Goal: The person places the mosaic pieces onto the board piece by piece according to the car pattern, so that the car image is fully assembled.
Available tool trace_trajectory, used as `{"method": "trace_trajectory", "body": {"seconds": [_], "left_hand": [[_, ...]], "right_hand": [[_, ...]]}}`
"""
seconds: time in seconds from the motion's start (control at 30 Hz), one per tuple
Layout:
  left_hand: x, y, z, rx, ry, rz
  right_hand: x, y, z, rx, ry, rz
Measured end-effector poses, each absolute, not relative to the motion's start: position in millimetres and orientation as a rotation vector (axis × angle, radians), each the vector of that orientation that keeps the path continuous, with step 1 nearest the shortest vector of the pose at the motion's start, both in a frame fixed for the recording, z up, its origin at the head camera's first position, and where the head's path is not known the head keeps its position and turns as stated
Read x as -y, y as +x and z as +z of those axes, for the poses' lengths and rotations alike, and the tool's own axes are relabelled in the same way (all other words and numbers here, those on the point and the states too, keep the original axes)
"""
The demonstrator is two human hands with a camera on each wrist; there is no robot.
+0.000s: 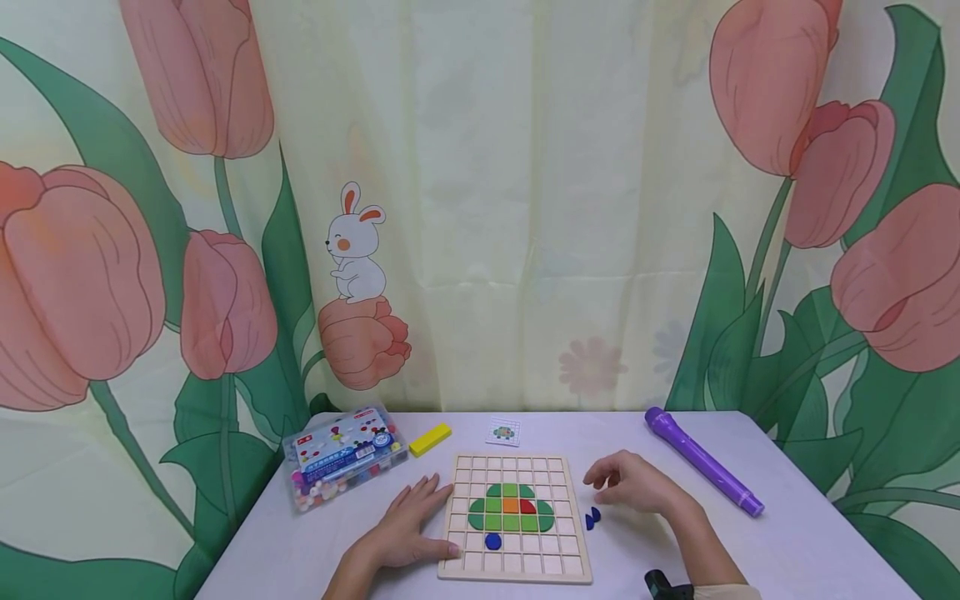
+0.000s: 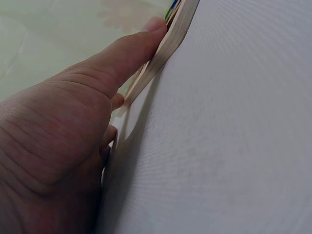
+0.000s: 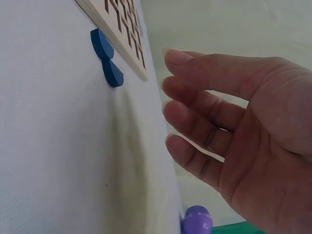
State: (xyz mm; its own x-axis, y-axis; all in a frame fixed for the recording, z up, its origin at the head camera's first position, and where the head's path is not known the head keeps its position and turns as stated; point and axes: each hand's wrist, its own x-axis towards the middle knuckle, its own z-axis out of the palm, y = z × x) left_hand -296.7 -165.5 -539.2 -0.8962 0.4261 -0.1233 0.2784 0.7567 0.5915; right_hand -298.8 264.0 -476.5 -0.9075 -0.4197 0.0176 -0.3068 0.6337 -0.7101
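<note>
A wooden grid board point(image 1: 551, 562) lies on the table, bearing a cluster of green tiles point(image 1: 492, 522) with an orange tile point(image 1: 511, 505) and a red quarter-round tile point(image 1: 527, 507) among them. Below the cluster sits a blue round piece point(image 1: 492, 542). My left hand point(image 1: 405, 523) rests at the board's left edge, thumb point(image 2: 141, 41) on its frame and fingers spread. To the right of the board my right hand point(image 1: 633, 483) hovers above the table with bent, loose fingers and nothing between them. Two blue quarter-round tiles point(image 3: 113, 74) lie just beneath it, beside the board's edge.
A clear plastic box point(image 1: 345, 454) of colourful pieces stands at the back left, next to a yellow block point(image 1: 431, 440). Behind the board lies a small pattern card point(image 1: 504, 432). A purple microphone-shaped stick point(image 1: 705, 462) lies at the right. A printed curtain point(image 1: 480, 208) hangs behind the table.
</note>
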Motion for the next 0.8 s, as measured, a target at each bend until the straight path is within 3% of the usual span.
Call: {"method": "trace_trajectory", "body": {"seconds": [0.33,0.8], "left_hand": [[165.9,-295.0,-537.6,-2.71,0.558,0.837],[165.9,-294.5,-534.6,-2.709,0.571,0.84]], "right_hand": [[-263.3,-295.7,-480.9,-2.673,-0.402,-1.077],[-255.0,-295.5,-488.5,-2.704,-0.41,-1.013]]}}
